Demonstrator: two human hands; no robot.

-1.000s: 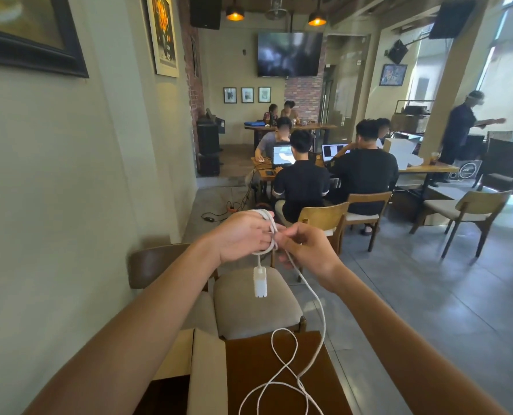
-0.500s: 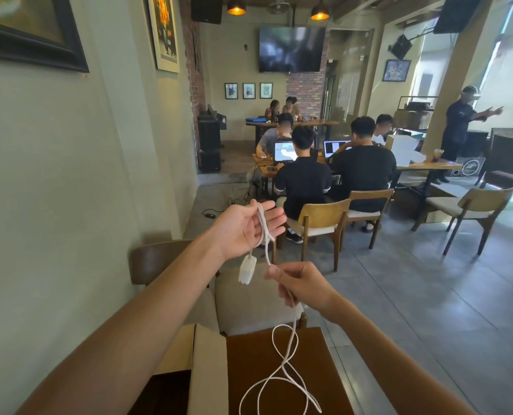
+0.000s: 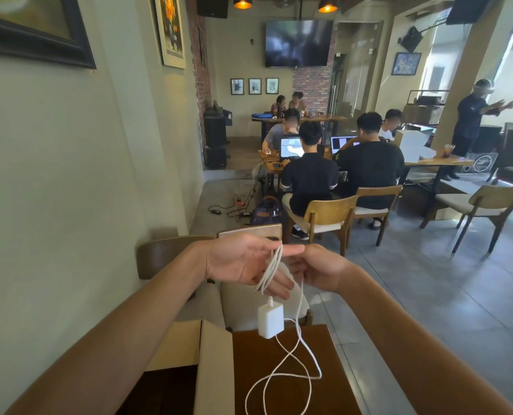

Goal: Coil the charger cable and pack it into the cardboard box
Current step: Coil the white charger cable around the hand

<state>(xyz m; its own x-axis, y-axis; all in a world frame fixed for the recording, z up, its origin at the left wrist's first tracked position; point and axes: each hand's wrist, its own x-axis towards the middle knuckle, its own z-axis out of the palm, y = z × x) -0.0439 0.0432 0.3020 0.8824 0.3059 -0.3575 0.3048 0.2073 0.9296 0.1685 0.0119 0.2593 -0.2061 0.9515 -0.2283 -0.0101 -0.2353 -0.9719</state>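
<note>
Charger cable half coiled over an open left hand, above a small counter.

Head view: the left hand [image 3: 243, 263] is held palm up with fingers spread apart, several loops of the white cable [image 3: 291, 359] draped across them. The white plug block [image 3: 270, 321] dangles from those loops just below the hand, over the far edge of the counter [image 3: 333, 369]. The right hand [image 3: 319, 269] is just beside the left, fingers curled; whether it pinches the cable I cannot tell, as the strand drops from under it. The loose length lies in crossing loops on the counter's middle. The cardboard box [image 3: 213, 363] stands open at the counter's left edge. A cushioned chair [image 3: 240, 304] sits beyond the counter.
</note>
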